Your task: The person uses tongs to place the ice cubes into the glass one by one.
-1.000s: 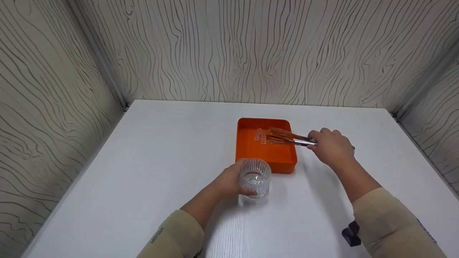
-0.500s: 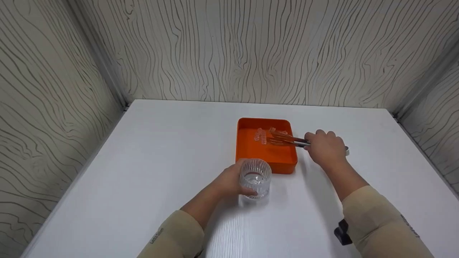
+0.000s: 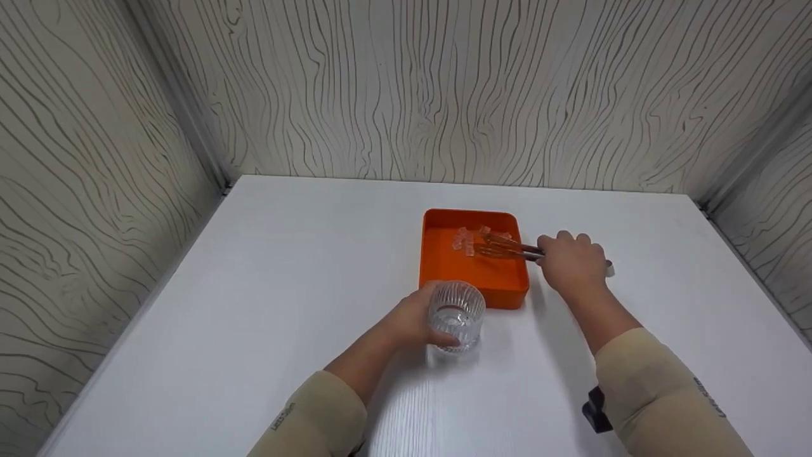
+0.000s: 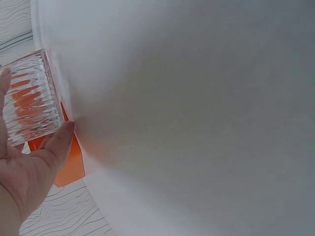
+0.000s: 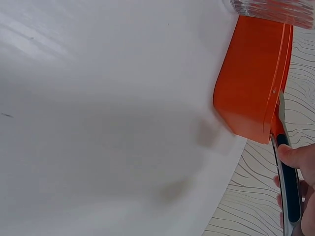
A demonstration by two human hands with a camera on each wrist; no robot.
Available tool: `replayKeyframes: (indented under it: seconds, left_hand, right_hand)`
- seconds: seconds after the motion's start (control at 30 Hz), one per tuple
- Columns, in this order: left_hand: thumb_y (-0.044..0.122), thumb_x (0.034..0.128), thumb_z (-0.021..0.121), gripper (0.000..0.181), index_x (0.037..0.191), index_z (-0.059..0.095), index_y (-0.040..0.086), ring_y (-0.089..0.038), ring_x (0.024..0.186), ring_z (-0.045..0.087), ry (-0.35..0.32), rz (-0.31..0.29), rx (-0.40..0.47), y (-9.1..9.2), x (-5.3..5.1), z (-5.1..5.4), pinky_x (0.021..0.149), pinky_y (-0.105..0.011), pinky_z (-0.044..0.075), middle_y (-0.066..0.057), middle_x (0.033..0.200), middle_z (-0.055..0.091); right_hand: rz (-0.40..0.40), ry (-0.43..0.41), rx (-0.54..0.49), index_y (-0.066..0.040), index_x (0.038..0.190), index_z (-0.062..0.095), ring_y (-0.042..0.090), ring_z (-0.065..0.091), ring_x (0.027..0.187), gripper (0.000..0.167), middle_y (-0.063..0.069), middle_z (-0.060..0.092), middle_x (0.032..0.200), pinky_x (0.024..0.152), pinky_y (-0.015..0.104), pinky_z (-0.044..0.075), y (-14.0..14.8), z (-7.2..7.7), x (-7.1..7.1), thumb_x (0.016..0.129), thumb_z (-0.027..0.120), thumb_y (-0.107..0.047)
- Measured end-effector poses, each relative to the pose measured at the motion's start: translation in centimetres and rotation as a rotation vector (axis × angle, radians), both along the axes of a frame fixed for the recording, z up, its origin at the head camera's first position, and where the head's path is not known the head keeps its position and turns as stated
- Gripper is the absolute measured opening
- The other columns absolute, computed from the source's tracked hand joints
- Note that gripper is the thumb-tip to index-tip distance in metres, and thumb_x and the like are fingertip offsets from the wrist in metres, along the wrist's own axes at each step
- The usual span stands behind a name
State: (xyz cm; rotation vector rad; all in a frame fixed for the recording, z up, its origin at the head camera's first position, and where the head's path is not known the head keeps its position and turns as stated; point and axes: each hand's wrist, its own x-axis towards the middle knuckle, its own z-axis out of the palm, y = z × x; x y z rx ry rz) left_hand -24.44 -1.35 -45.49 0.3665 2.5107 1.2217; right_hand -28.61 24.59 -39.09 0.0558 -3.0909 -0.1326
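A clear ribbed glass point(image 3: 458, 317) stands upright on the table at the near side of an orange tray point(image 3: 474, 298). My left hand point(image 3: 412, 320) holds it round the side, thumb in front; the left wrist view shows the glass point(image 4: 32, 98) and the hand point(image 4: 34, 172) close up. With my right hand point(image 3: 574, 263) I grip metal tongs point(image 3: 507, 249), whose ends reach over the right wall into the tray. Several clear cubes, like ice point(image 3: 466, 241), lie in the tray near those ends. In the right wrist view the tongs' dark handle point(image 5: 290, 187) shows, but the wall hides the tips.
The white tabletop point(image 3: 304, 273) extends round the tray to both sides. Panels with a wood-line pattern point(image 3: 406, 95) enclose the back and the sides. A small black object point(image 3: 595, 409) sits by the right sleeve.
My right hand has moved left with the tongs, and their ends have come closer together. Cubes behind the tongs show more clearly. The left hand and glass stay in place.
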Motion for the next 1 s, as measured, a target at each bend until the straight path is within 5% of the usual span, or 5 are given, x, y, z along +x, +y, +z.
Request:
replayKeyframes:
  seconds: [0.27,1.0]
  left_hand:
    - [0.034,0.0572,0.086,0.088,0.130,0.036,0.032,-0.014,0.116,0.045,0.015,-0.015,-0.023,0.01,-0.18,-0.05,0.099,-0.041,0.040,0.012,0.123,0.050]
    - [0.034,0.0580,0.085,0.089,0.131,0.035,0.030,-0.016,0.117,0.045,0.010,-0.026,-0.038,-0.11,-0.19,0.15,0.097,-0.041,0.041,0.008,0.125,0.049]
  right_hand:
    - [0.028,0.040,0.037,-0.008,0.107,0.061,0.036,0.047,0.076,0.023,0.019,0.055,0.087,0.065,0.049,0.045,-0.47,-0.22,-0.25,0.085,0.062,-0.018]
    - [0.004,-0.068,-0.016,-0.009,0.105,0.060,0.034,0.046,0.076,0.019,0.016,0.054,0.085,0.063,0.045,0.044,-0.88,0.14,-0.09,0.087,0.060,-0.017]
